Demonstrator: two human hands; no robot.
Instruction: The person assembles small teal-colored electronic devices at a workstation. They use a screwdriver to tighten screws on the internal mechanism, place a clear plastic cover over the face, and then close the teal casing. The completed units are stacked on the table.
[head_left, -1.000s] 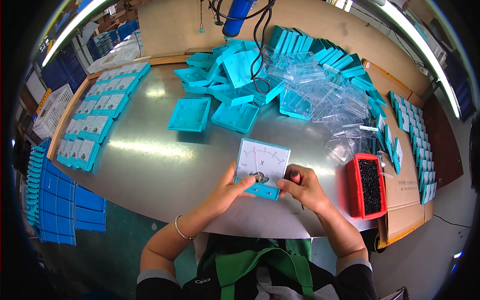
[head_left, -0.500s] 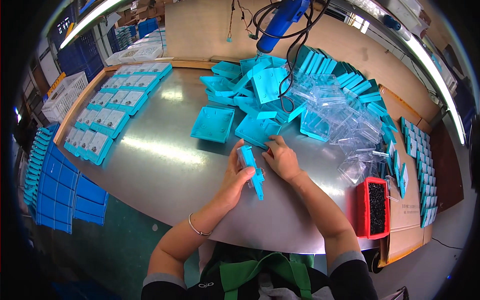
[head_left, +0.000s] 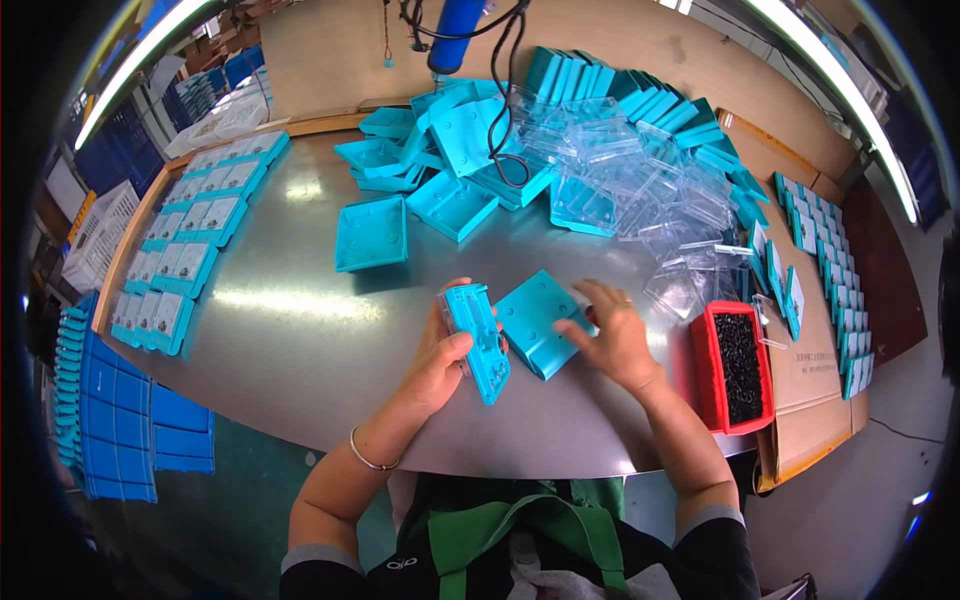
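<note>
My left hand [head_left: 430, 362] is closed round a teal plastic case [head_left: 478, 340], held tilted above the table. A clear plastic piece shows along its left side, and small parts sit inside near its lower end. Just right of it is a square teal shell [head_left: 540, 318] with round marks near its corners. My right hand [head_left: 622, 338] is at the shell's right edge, fingers spread apart, the thumb over its face. Whether the thumb presses on it I cannot tell.
Teal shells [head_left: 372, 235] and clear covers [head_left: 640, 190] are heaped at the back. A blue power tool [head_left: 457, 38] hangs above. At right stands a red bin [head_left: 708, 385] of small black parts, beside cardboard [head_left: 815, 400]. Rows of filled teal cases [head_left: 205, 222] lie left.
A teal shell now sits in front of my hands, beside the held case. My right hand has spread its fingers and come nearer. The view has shifted, and the held case has turned to show its inside.
</note>
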